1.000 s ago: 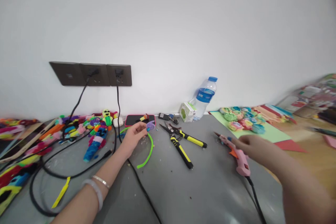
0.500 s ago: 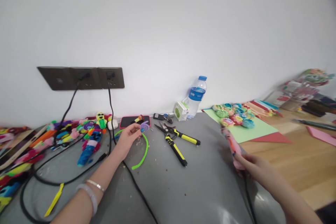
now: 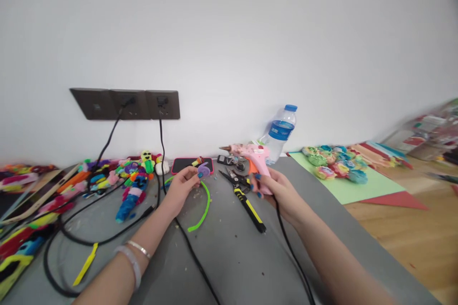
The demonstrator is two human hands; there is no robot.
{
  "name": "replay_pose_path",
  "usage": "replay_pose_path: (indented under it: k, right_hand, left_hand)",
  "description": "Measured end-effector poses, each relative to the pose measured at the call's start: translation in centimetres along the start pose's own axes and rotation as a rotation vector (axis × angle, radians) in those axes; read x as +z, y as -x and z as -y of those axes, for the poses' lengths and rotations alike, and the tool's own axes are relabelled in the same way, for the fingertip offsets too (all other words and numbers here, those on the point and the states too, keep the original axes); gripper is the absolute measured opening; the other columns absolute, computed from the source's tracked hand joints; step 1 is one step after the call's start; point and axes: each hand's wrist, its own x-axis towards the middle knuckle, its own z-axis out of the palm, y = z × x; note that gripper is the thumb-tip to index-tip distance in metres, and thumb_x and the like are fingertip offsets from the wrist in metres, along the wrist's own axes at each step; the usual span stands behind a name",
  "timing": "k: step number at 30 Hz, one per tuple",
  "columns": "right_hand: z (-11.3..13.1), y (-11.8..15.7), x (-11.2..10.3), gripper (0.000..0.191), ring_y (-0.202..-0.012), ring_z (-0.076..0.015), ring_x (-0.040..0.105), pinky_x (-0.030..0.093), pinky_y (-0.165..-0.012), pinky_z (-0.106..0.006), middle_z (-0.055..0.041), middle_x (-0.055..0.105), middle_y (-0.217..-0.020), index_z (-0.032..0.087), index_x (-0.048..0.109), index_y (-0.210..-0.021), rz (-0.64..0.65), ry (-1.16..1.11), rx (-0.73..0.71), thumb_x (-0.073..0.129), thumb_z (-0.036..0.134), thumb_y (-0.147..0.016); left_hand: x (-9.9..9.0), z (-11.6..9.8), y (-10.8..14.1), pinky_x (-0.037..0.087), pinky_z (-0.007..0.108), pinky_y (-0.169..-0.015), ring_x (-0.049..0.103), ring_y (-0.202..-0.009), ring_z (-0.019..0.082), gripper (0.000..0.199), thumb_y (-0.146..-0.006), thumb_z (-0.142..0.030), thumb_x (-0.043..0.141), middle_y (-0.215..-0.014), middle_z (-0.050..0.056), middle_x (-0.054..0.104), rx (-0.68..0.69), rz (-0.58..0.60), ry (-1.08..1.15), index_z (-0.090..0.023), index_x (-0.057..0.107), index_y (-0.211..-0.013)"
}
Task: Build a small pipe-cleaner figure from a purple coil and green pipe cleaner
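My left hand (image 3: 183, 190) pinches a small purple curled piece (image 3: 203, 169), perhaps bent pipe cleaner, between thumb and fingertips. Below it a bright green curved strip (image 3: 205, 210) lies on the grey table. My right hand (image 3: 277, 194) is closed round the handle of a pink glue gun (image 3: 260, 159) with an orange trigger. Its nozzle points left toward the purple piece, a short gap away. Under the glue gun lie yellow and black pliers (image 3: 250, 208), partly covered by my right hand. A phone (image 3: 181, 165) with a red edge is behind my left hand.
A water bottle (image 3: 282, 133) leans at the wall. Colourful pipe-cleaner figures (image 3: 132, 195) and black cables (image 3: 100, 243) crowd the left. Paper flowers (image 3: 334, 164) rest on green paper (image 3: 372, 188) at right. Keys (image 3: 238, 164) lie behind the pliers.
My right hand has brought the glue gun from the table's right side to the middle, turning its nozzle leftward. The left hand keeps its pinch on the purple piece. The view has shifted slightly.
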Motion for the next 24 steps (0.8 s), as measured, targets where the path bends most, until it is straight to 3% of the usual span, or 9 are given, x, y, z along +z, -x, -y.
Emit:
replay_pose_path:
  k: [2,6,10,15,20,24]
  right_hand:
    - [-1.1,-1.5,0.9,0.014,-0.053,-0.0113,0.043,0.034,-0.049,-0.025,-0.0019,0.059,-0.062,0.019,0.053,-0.065,0.030,-0.034,-0.024,0.058,0.029,-0.074]
    - [-3.7,-2.8,1.5,0.028,-0.046,-0.0106,0.031,0.027,-0.045,-0.026,0.0026,0.042,-0.046,0.020,0.047,-0.057,0.069,-0.109,-0.065,0.052,0.033,-0.082]
    - [-5.5,-2.5,1.1,0.023,-0.043,-0.0108,0.026,0.022,-0.046,-0.026,0.0064,0.039,-0.044,0.019,0.057,-0.081,0.148,-0.090,-0.056,0.052,0.041,-0.086]
    - [-5.8,-2.3,0.9,0.032,-0.042,-0.0108,0.028,0.022,-0.047,-0.028,0.0048,0.040,-0.041,0.019,0.053,-0.067,0.210,-0.002,-0.091,0.051,0.045,-0.086]
    - [-5.5,-2.1,1.0,0.025,-0.041,-0.0102,0.028,0.022,-0.047,-0.026,0.0064,0.045,-0.042,0.018,0.055,-0.083,0.245,0.078,-0.084,0.050,0.042,-0.086]
    - [-5.4,-1.9,1.1,0.024,-0.041,-0.0096,0.029,0.024,-0.047,-0.025,0.0068,0.046,-0.042,0.017,0.055,-0.084,0.273,0.126,-0.073,0.049,0.040,-0.086]
  left_hand:
    - [0.0,0.1,0.0,0.045,0.024,-0.063,0.052,-0.059,0.011,0.030,-0.059,-0.036,0.082,-0.064,-0.002,0.059,-0.006,-0.013,0.033,-0.017,0.067,-0.078]
    - [-0.2,0.5,-0.2,0.046,0.023,-0.064,0.053,-0.061,0.010,0.030,-0.061,-0.035,0.082,-0.067,-0.002,0.060,-0.011,-0.011,0.069,-0.018,0.066,-0.080]
    - [-0.2,0.5,-0.3,0.045,0.021,-0.061,0.053,-0.061,0.009,0.027,-0.063,-0.034,0.080,-0.067,-0.003,0.059,-0.007,-0.019,0.065,-0.018,0.066,-0.079]
    - [-0.1,0.4,-0.2,0.043,0.022,-0.059,0.052,-0.059,0.010,0.025,-0.063,-0.033,0.079,-0.064,-0.004,0.058,0.011,-0.044,0.051,-0.019,0.066,-0.077]
    - [-0.2,0.7,-0.3,0.044,0.022,-0.061,0.053,-0.059,0.009,0.023,-0.063,-0.031,0.079,-0.064,-0.004,0.058,0.023,-0.039,0.060,-0.019,0.066,-0.077]
    - [-0.3,0.9,-0.3,0.043,0.022,-0.061,0.053,-0.059,0.009,0.023,-0.065,-0.032,0.079,-0.063,-0.004,0.057,0.030,-0.024,0.054,-0.019,0.066,-0.078]
